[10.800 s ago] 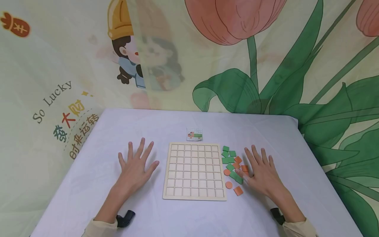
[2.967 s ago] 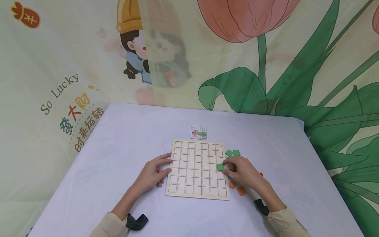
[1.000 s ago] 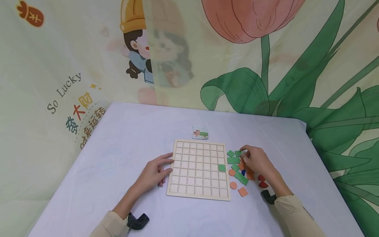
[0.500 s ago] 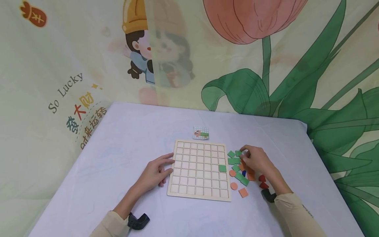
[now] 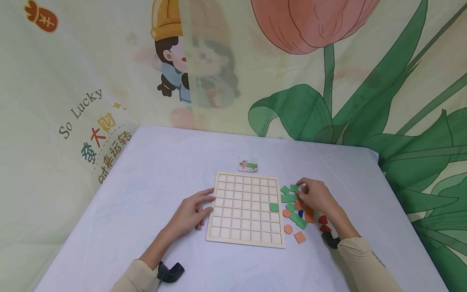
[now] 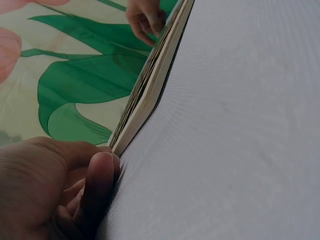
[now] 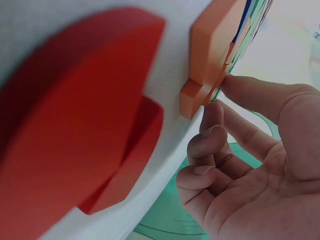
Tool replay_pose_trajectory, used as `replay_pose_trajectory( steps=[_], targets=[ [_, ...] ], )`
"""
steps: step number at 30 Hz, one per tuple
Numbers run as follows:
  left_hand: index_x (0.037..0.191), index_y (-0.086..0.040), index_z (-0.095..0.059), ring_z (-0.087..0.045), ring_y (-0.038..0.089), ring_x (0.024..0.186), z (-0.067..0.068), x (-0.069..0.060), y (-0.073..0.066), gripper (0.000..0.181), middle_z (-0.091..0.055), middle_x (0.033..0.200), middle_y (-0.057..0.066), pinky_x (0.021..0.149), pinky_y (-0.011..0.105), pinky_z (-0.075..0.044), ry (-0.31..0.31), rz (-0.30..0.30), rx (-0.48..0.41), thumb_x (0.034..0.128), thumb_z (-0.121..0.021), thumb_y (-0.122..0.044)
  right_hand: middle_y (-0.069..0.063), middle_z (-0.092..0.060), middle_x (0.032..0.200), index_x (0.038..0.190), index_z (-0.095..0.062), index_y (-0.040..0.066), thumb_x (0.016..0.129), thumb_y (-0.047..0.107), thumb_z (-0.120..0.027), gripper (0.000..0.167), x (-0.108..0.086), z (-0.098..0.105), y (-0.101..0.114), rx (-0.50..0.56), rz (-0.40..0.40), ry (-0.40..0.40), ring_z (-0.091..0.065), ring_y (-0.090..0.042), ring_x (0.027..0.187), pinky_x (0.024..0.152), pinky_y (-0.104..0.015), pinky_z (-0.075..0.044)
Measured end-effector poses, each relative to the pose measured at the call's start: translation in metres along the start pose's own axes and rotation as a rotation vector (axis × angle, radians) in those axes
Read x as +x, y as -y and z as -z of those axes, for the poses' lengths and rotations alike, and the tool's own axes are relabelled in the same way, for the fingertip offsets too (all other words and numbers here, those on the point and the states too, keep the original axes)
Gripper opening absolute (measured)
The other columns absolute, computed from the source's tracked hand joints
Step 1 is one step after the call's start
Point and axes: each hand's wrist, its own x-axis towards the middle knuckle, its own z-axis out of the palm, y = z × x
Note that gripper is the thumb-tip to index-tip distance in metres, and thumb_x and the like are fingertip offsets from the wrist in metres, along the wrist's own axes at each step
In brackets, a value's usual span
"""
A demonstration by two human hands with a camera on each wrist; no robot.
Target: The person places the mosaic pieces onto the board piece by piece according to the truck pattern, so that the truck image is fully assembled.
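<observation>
A pale wooden grid board point(image 5: 245, 242) lies flat, with one green square point(image 5: 274, 207) in a cell of its right-hand column. My left hand point(image 5: 189, 211) holds the board's left edge; in the left wrist view the thumb and a finger of this hand point(image 6: 65, 185) meet at the board's edge point(image 6: 155, 95). To the right of the board, my right hand point(image 5: 316, 198) pinches a green square point(image 5: 294, 188) at the top of the loose pieces. In the right wrist view, my right hand point(image 7: 260, 150) largely hides that square behind its fingertips.
Beside the board lie orange squares point(image 5: 300, 237), orange discs point(image 5: 288, 229), green pieces point(image 5: 298, 220), a blue piece point(image 5: 300, 213) and red pieces point(image 5: 325, 228). A small picture card point(image 5: 248, 163) lies beyond the board. A printed cloth hangs behind the table.
Since the earliest frame, my left hand has come to the board's edge. A green square now lies in the grid, and my right hand has moved from it up to another green square.
</observation>
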Motion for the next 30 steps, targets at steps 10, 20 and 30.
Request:
replay_pose_trajectory(
  steps=[10, 20, 30],
  targets=[
    [0.136, -0.004, -0.070, -0.057, 0.015, 0.043, -0.001, 0.000, 0.001, 0.039, -0.052, 0.164, 0.007, 0.042, 0.029, -0.054, 0.003, -0.004, -0.009, 0.0970, -0.073, -0.003, -0.019, -0.071, 0.099, 0.131, -0.067, 0.000, 0.098, 0.015, -0.075, 0.037, -0.001, 0.001, 0.001, -0.008, -0.014, -0.001, -0.062, -0.024, 0.081, 0.065, -0.029, -0.061],
    [0.136, -0.002, -0.070, -0.057, 0.015, 0.043, 0.000, 0.000, 0.002, 0.040, -0.052, 0.164, 0.008, 0.043, 0.029, -0.054, 0.009, -0.014, -0.025, 0.0969, -0.073, -0.003, -0.016, -0.070, 0.093, 0.128, -0.068, 0.000, 0.097, 0.016, -0.076, 0.036, -0.006, 0.002, 0.003, -0.004, 0.016, -0.019, -0.061, -0.022, 0.076, 0.061, -0.027, -0.059],
    [0.136, -0.003, -0.070, -0.057, 0.015, 0.043, 0.000, 0.000, 0.002, 0.039, -0.052, 0.164, 0.007, 0.042, 0.029, -0.054, 0.003, -0.013, -0.018, 0.0966, -0.073, -0.003, -0.012, -0.066, 0.089, 0.129, -0.069, 0.002, 0.098, 0.019, -0.076, 0.036, -0.014, 0.002, 0.008, -0.013, 0.050, -0.015, -0.057, -0.020, 0.073, 0.056, -0.025, -0.052]
  ],
)
